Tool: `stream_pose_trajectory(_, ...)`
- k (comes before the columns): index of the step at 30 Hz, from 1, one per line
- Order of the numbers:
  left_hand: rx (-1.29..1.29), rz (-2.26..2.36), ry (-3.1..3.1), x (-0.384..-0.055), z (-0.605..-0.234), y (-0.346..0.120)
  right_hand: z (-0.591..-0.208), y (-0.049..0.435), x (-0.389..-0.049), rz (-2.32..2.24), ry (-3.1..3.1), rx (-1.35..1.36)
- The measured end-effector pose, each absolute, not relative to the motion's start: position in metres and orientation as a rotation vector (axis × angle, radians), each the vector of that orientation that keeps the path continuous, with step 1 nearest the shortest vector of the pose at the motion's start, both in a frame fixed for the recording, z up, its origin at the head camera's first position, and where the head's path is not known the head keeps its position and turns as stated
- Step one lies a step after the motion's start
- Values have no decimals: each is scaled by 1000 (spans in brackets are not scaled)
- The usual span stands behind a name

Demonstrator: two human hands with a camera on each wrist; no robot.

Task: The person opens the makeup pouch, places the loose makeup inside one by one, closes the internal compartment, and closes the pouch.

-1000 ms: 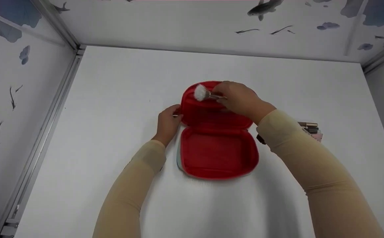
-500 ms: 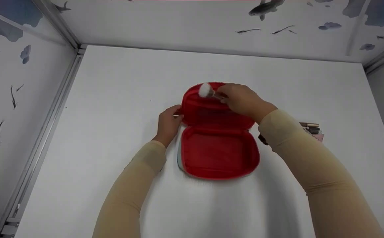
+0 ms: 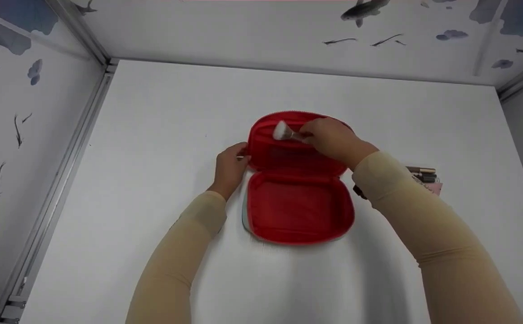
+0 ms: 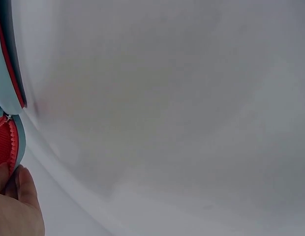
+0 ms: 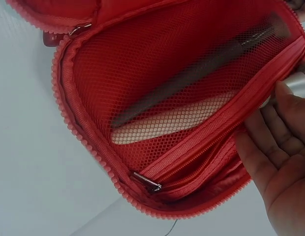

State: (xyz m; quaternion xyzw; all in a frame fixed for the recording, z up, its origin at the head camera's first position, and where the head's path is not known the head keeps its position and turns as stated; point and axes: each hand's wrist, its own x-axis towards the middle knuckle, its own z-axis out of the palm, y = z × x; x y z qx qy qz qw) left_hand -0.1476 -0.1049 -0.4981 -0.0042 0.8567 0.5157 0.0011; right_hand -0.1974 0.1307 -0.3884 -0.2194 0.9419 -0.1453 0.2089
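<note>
A red-lined zip case (image 3: 299, 207) lies unfolded on the white table, its lid half (image 3: 275, 155) on the far side. My left hand (image 3: 230, 168) pinches the left edge of that lid; the left wrist view shows the fingers (image 4: 27, 184) on its zip border. With my right hand (image 3: 335, 139) I hold a white-bristled makeup brush (image 3: 282, 131) over the lid. In the right wrist view its pale handle (image 5: 172, 120) sits behind the lid's red mesh, beside a dark-handled brush (image 5: 192, 78). A zipper pull (image 5: 146, 182) rests at the pocket's end.
Several pens or slim cosmetic items (image 3: 423, 175) and a pink piece (image 3: 436, 188) lie to the right, partly hidden by my right sleeve. Printed panels (image 3: 261, 36) stand along the table's back and sides.
My right hand and the brush have shifted slightly right and, most recently, toward me, and the brush head has turned a little. My left hand keeps its place on the lid.
</note>
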Motion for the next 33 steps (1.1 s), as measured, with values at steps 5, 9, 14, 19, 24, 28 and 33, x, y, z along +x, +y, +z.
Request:
stream_pose_trajectory(5, -8, 1631, 2691, -148, -499, -105, -388, 129, -197, -392, 2640, -574)
stream_pose_trajectory(9, -21, 1632, 2689, -148, -500, -104, -388, 128, -197, -361, 2658, -529)
stream_pose_trajectory(14, -52, 1607, 2677, -148, -500, -104, -391, 128, -198, -338, 2637, -566)
stream_pose_trajectory(19, -74, 1583, 2667, -149, -499, -103, -395, 127, -201, -306, 2612, -665)
stream_pose_trajectory(24, -89, 1598, 2653, -148, -499, -103, -397, 123, -201, -294, 2580, -686)
stream_pose_trajectory(28, -91, 1603, 2656, -148, -499, -103, -398, 120, -198, -330, 2572, -659)
stream_pose_trajectory(33, -78, 1601, 2670, -148, -499, -102, -401, 119, -196, -400, 2603, -655)
